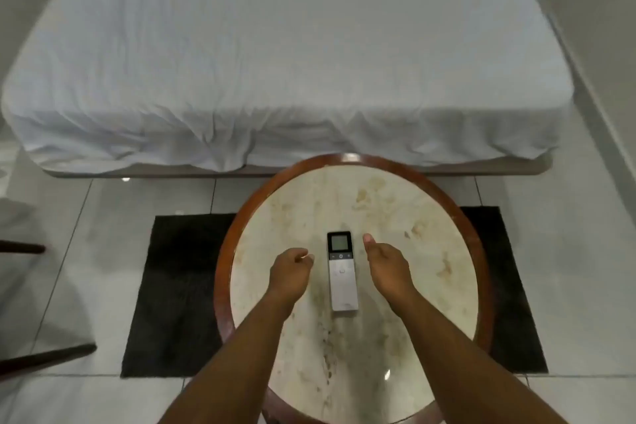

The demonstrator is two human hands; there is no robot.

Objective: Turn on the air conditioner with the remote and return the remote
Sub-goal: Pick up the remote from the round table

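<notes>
Lying flat near the middle of the round table (461,251), the remote (341,274) is being flanked: left hand (290,274) at nine o'clock, loosely curled, right hand (387,267) at three, half-open, both empty. Its long sides are probably best pinched, screen kept facing up.

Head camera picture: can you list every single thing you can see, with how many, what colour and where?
remote: one, silver with dark screen end, flat on the table, between the hands
table: one, round, pale marble top, brown wooden rim, centre
rug: one, black, under the table
bed: one, white sheet, beyond the table
floor: white tiles
chair legs: dark wood, left edge
left hand: one, loosely curled, empty, left of remote
right hand: one, open, empty, right of remote
</notes>
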